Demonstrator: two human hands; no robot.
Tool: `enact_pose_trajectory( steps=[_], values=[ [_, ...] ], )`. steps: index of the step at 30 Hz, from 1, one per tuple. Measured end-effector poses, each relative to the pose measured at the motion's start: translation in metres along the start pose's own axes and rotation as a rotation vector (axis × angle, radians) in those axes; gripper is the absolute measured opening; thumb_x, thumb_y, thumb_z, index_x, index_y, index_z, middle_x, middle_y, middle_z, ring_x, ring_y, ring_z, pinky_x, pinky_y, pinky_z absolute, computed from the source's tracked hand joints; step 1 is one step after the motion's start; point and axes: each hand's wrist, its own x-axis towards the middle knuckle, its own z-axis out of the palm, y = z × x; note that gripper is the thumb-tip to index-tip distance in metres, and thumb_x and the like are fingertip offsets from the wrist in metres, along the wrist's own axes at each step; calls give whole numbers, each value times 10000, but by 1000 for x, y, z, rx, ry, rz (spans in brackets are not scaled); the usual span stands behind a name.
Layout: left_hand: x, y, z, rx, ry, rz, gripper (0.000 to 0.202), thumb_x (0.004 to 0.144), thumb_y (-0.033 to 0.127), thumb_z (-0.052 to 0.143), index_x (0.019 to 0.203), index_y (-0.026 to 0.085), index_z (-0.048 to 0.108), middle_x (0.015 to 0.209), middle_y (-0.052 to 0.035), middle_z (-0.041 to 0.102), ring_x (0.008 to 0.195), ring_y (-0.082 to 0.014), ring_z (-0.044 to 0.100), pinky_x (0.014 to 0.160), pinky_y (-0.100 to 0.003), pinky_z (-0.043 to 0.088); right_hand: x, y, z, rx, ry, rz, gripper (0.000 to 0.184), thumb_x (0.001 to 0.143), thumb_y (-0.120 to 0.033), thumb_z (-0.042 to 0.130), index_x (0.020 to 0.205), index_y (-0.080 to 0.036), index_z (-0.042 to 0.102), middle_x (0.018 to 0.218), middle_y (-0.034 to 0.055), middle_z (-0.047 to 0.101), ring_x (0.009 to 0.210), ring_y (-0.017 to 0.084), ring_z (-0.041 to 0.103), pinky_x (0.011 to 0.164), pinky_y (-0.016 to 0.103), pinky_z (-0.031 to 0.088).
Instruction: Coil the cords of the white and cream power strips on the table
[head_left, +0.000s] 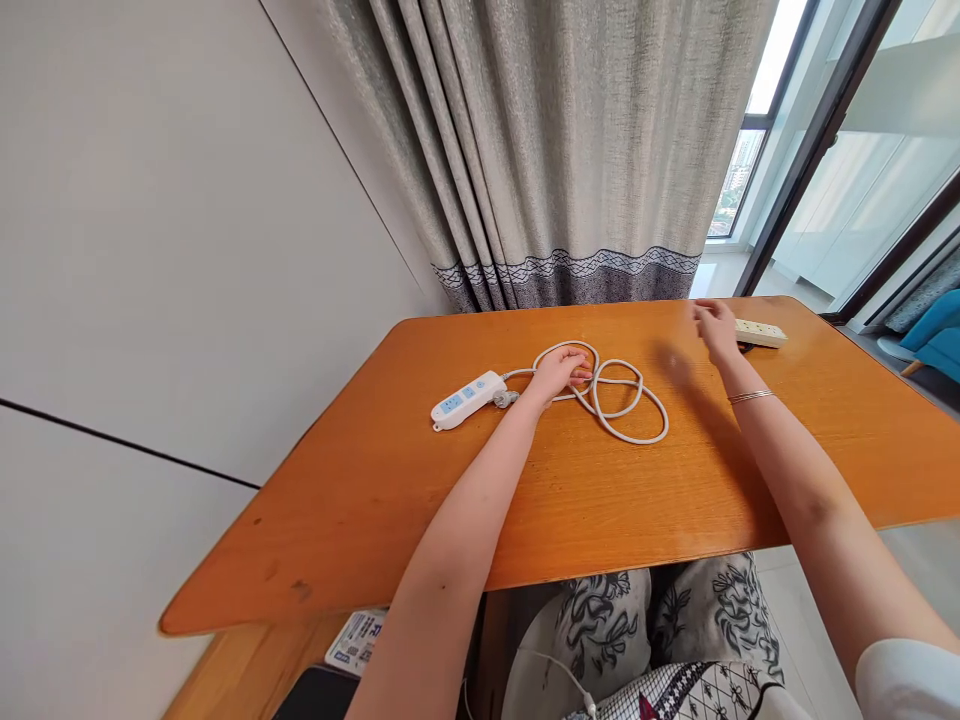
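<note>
On the wooden table lies a white power strip [469, 399] with blue socket faces, tilted toward the lower left. Its white cord [637, 440] spreads to the right in several loose loops. My left hand [559, 373] is closed on part of the cord, its fingers curled around it near the loops. The strip's plug [505, 398] rests beside its right end. Raised above the table, my right hand [715, 325] has loosely bent, apart fingers, slightly blurred, with nothing visible in them. Just behind it on the right sits a cream power strip [760, 333], partly covered by the hand.
The orange-brown table [360, 480] has rounded corners. A grey curtain [585, 150] hangs behind its far edge, and a white panel wall [150, 250] runs along the left. Below the near edge are a printed card [355, 642] and a dark object [315, 693]. A blue chair [934, 340] stands far right.
</note>
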Motion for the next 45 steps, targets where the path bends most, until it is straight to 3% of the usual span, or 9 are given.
enact_pose_trajectory(
  steps=[7,10,16,20,27,30,35,41,45],
  values=[
    [8,-3,-25,657,-26,312,160,768,83,617,788,223,691,955,-52,741,945,-227,676,949,-347,515,-95,-93,37,-483,-993,-493,301,871,-473,621,915,-192,720,901,69,755,804,201,672,718,279,467],
    [10,-7,-40,928,22,347,229,755,59,595,859,231,705,1043,-75,741,1050,-276,663,1032,-400,463,-128,-101,43,-704,-1203,-581,386,758,-488,750,988,-185,685,951,85,751,822,230,680,653,276,441],
    [13,-16,-53,1078,-12,311,176,700,77,679,804,217,707,992,-105,719,1010,-314,655,1005,-436,455,-137,-101,35,-685,-1143,-585,346,777,-243,648,1113,-187,583,994,89,724,817,216,657,617,266,391],
    [14,-8,-63,1109,30,366,105,810,190,630,859,226,715,1025,-102,679,1050,-299,625,992,-415,448,-111,-104,16,-415,-762,-469,215,843,-206,496,1047,-208,567,874,47,693,766,191,633,674,277,399],
    [14,10,-94,909,487,574,169,828,180,604,947,195,722,1050,-107,641,1022,-256,613,946,-368,474,-50,-92,-19,566,-56,-130,150,665,-224,443,810,-251,468,617,-51,455,452,108,334,485,266,273],
    [11,18,-101,813,649,642,173,805,164,618,946,189,716,1078,-115,642,1064,-262,606,981,-377,463,-37,-90,-38,737,86,-64,207,632,-259,475,836,-280,445,629,-49,485,464,126,300,485,285,248],
    [1,36,-110,683,808,654,110,788,134,593,830,201,670,911,-50,669,893,-204,618,884,-321,471,-38,-86,-55,532,102,-178,175,753,-314,484,927,-329,472,743,-18,629,542,180,414,576,351,402],
    [-18,62,-108,514,873,665,77,794,159,571,740,182,621,692,22,572,651,-122,501,656,-242,410,-51,-86,-53,-104,-169,-277,174,794,-211,556,959,-218,611,848,78,687,794,246,627,827,455,500],
    [-44,79,-81,476,800,784,58,755,127,607,764,182,622,658,39,536,596,-93,476,592,-215,392,-79,-104,-39,-147,-297,-625,325,864,-356,607,1156,-216,631,1240,135,625,1224,324,555,1082,521,410]
  ],
)
